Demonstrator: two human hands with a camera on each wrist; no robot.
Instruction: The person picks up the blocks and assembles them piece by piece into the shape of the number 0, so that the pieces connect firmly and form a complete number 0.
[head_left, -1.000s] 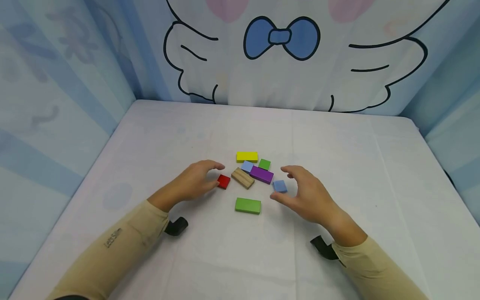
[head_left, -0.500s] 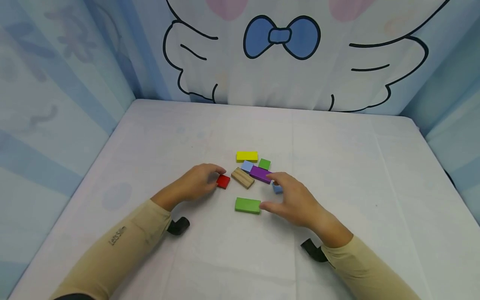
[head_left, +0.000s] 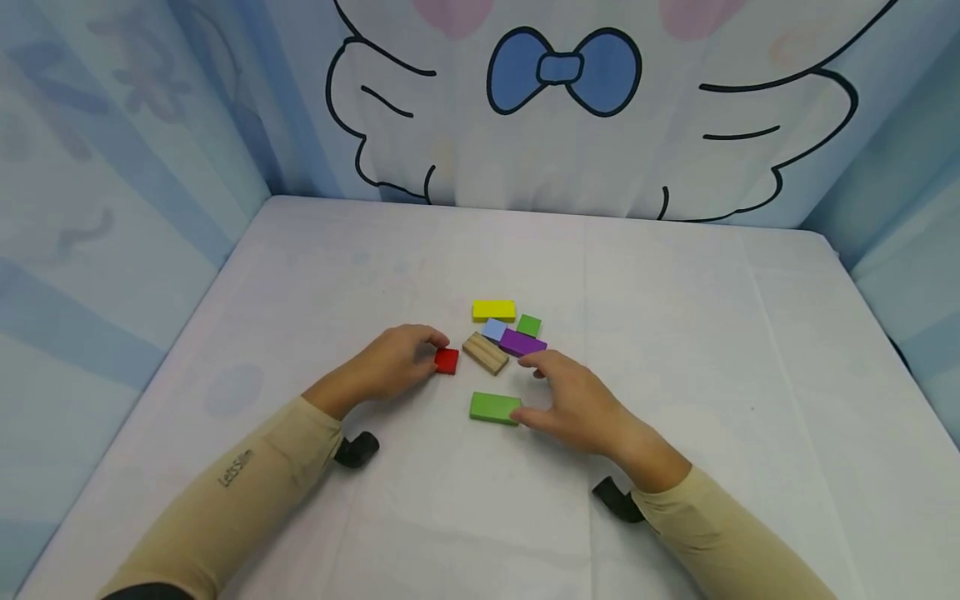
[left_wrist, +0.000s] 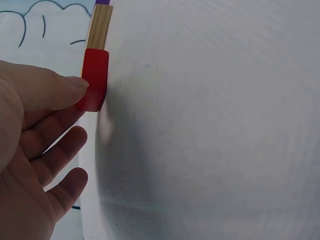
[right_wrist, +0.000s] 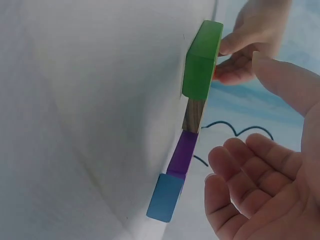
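Observation:
In the head view my left hand (head_left: 393, 362) pinches a small red block (head_left: 447, 361) at its left side. The left wrist view shows the thumb (left_wrist: 65, 92) on the red block, with the other fingers loosely bent below. My right hand (head_left: 581, 406) is relaxed, thumb and fingers apart, and holds nothing. Its thumb tip overlaps the right end of a long green block (head_left: 493, 407). Under that hand, a blue block (right_wrist: 165, 197) shows in the right wrist view but is hidden in the head view.
Behind lie a wood-coloured block (head_left: 486, 353), a purple block (head_left: 521, 342), a light blue block (head_left: 494, 330), a small green block (head_left: 528, 325) and a yellow block (head_left: 493, 311). A white cloth covers the table (head_left: 420, 517); printed curtains stand behind and at both sides.
My right hand has moved left and nearer, from around the right blue block to the long green block's right end. My left hand has closed on the red block, which has turned slightly.

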